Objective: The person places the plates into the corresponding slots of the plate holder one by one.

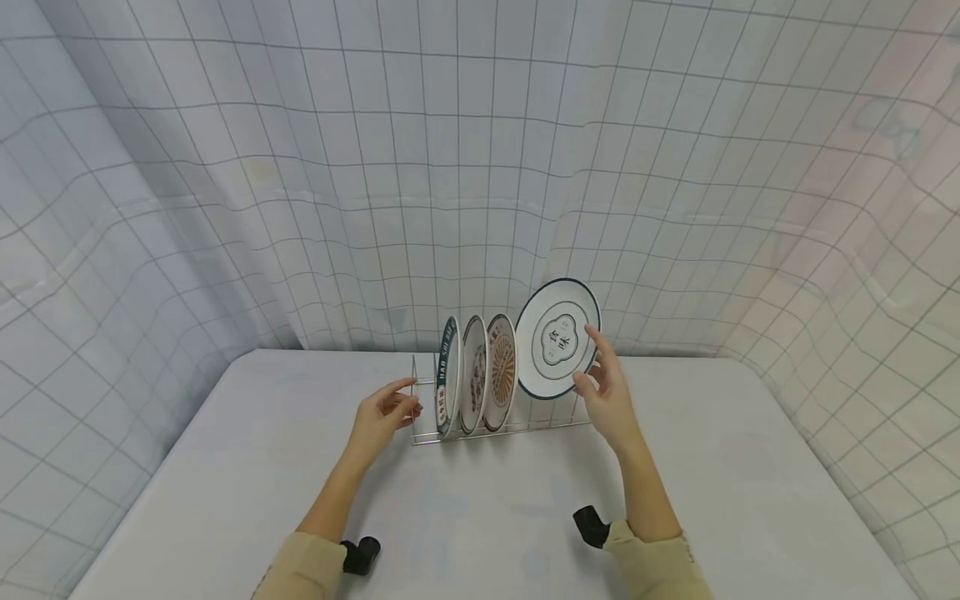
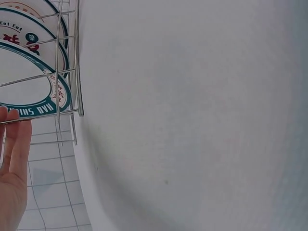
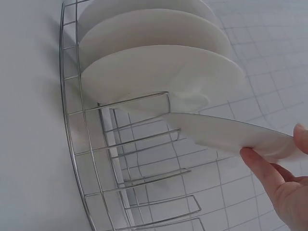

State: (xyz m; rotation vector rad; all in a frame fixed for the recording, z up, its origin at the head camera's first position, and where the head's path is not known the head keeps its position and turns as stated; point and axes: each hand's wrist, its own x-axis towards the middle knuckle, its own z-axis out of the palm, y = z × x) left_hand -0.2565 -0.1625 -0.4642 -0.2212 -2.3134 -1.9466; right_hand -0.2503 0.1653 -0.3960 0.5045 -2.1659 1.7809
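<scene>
In the head view my right hand [image 1: 611, 404] pinches the right edge of a white plate [image 1: 531, 346] with a dark rim and dark characters at its centre. This plate leans above the right part of a wire dish rack [image 1: 551, 423]; the right wrist view shows its pale underside [image 3: 221, 134] beside the rack's prongs. My left hand [image 1: 378, 417] holds the wire at the rack's left end. Upright in the rack stand a green-rimmed plate [image 1: 447, 379], a plate with a dark red pattern [image 1: 474, 375] and a plate with an orange ray pattern [image 1: 501, 371].
The rack stands on a white table [image 1: 300, 467] near its back edge. A white grid-patterned curtain [image 1: 465, 167] hangs behind and at both sides. Black wrist-worn pieces [image 1: 362, 556] sit by the rolled sleeves [image 1: 652, 562].
</scene>
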